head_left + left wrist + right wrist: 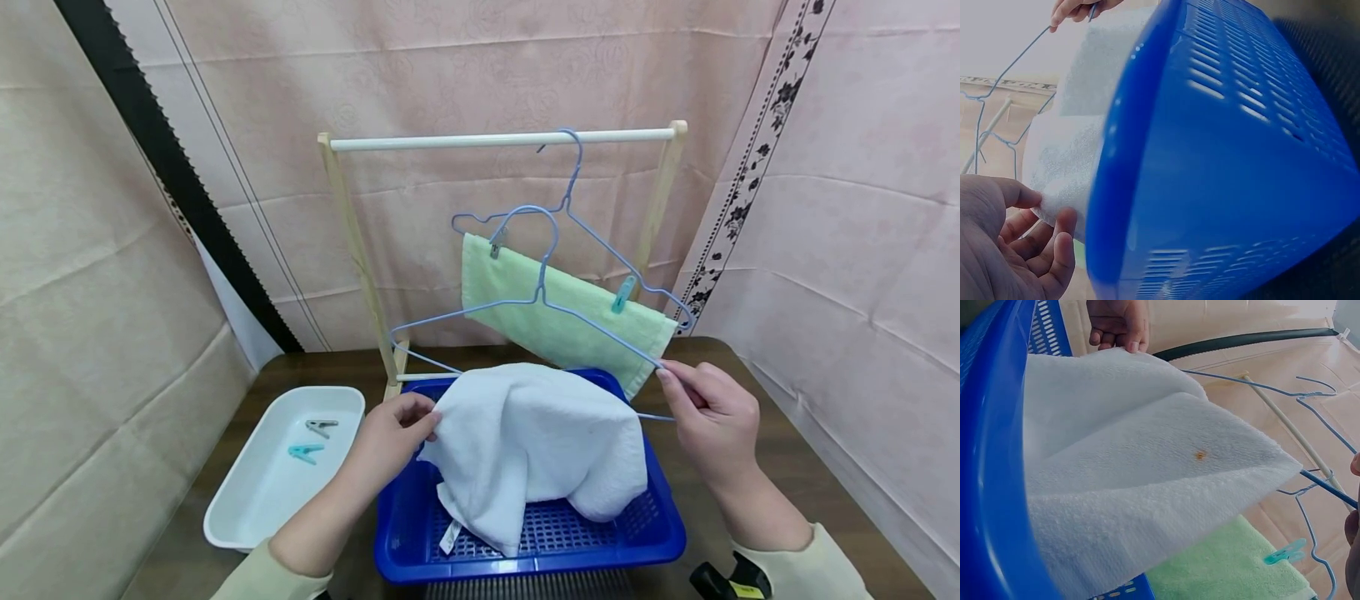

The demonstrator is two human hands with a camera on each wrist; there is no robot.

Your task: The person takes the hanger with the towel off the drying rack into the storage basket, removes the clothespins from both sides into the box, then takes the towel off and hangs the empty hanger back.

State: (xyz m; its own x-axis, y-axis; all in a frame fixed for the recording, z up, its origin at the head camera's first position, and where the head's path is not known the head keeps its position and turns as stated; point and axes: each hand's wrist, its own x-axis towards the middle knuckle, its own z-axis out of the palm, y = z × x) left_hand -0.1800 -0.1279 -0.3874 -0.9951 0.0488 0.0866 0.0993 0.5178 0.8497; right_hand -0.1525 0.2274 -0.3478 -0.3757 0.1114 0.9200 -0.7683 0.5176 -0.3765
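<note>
My left hand (390, 437) pinches the left edge of a white towel (540, 442) between thumb and fingers. The towel hangs over the bottom bar of a blue wire hanger (542, 287), and its lower folds reach down into the blue basket (528, 568). My right hand (712, 412) pinches the hanger near its right shoulder. The hanger's hook points up, free of the rod. In the right wrist view, a small orange-brown stain (1200, 455) marks the towel.
Behind, a second blue hanger (573, 179) hangs from the rack's white rod (450, 143). A teal clothespin (623, 295) and a grey clothespin (495, 248) fix a green towel (483, 287) to it. At left, a white tray (247, 492) holds two clothespins (304, 452).
</note>
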